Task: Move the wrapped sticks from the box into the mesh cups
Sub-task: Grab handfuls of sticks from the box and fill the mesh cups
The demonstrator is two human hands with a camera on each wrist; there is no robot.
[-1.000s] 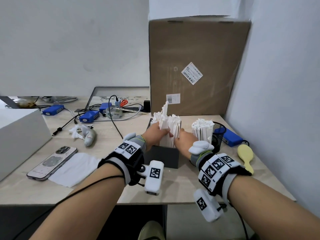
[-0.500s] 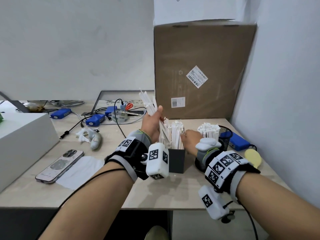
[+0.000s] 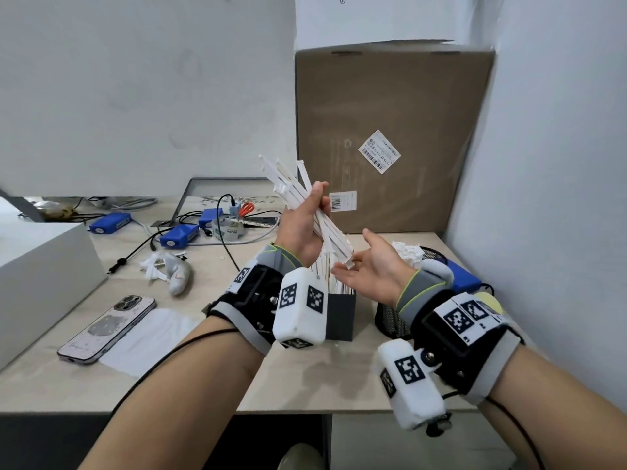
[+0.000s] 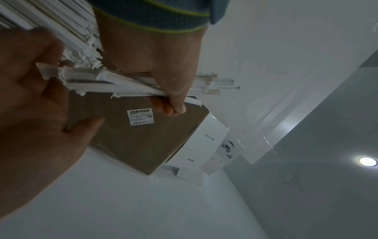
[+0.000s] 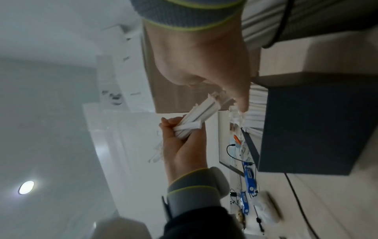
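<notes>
Office: cluttered desk [image 3: 190, 378], cables [image 3: 226, 228]

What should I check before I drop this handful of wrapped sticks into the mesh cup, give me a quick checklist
1. Left hand grips the bundle of wrapped sticks: ok.
2. Bundle lifted out of the dark box: ok.
3. Stick ends even: not ok, they fan out.
4. Right hand open, palm up by the bundle's lower end: ok.
5. Room in the mesh cup: cannot tell; white sticks already rise above its rim.
6. Box emptied: not ok, sticks remain inside.
</notes>
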